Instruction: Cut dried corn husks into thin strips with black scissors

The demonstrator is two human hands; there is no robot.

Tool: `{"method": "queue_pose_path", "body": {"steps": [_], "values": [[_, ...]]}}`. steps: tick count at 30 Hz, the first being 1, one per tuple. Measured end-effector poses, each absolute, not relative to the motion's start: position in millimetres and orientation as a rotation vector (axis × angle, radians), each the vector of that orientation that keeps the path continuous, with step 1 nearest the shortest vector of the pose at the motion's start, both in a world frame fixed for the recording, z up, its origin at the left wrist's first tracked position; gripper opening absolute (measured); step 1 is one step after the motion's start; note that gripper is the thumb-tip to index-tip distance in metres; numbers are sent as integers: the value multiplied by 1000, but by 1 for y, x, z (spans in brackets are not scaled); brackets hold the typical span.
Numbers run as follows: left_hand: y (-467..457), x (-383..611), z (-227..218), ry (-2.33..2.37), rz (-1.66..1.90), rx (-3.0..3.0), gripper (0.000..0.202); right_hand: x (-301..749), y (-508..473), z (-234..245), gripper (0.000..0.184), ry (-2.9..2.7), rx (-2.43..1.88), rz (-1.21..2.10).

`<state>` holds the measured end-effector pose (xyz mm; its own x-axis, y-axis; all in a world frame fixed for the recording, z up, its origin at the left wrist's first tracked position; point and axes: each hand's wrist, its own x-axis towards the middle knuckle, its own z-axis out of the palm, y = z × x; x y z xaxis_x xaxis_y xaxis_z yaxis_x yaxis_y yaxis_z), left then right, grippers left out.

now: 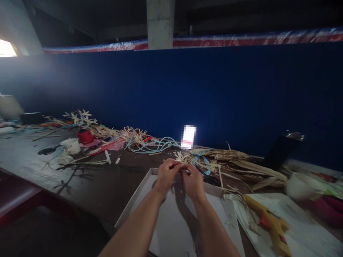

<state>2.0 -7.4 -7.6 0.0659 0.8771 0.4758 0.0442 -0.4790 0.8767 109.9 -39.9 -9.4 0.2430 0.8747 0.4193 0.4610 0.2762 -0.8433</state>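
My left hand (168,175) and my right hand (193,181) meet at the fingertips above a shallow white box lid (134,200). Both are closed in a pinch. A pale flower of dried husk (181,156) spreads its thin petals just beyond the fingertips, and both hands appear to hold it at its base. The fingers hide the lower part of the flower. Behind the hands lie pale blue strands (205,160) and husk scraps. Long dried corn husks (241,160) stretch to the right. The lid's inside carries the shadow of my hands.
A yellow glue gun (276,225) rests on white paper at right, near a white cup (301,186). A lit phone (189,136) leans against the blue partition (227,89). Leftward are red thread (85,136), black scissors (48,150), a white bowl (71,146) and husk flowers (83,117).
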Motion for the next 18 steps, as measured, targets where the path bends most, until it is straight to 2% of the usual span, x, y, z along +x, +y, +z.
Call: {"method": "queue_pose_path", "body": {"steps": [11,18], "values": [[-6,4,-9,930,1529,1569,22,108,-39,-9,27,-1349,-1280,560],[7,8,-15,953,1489,1243,34,109,-34,-17,32,-1226,-1281,594]]}}
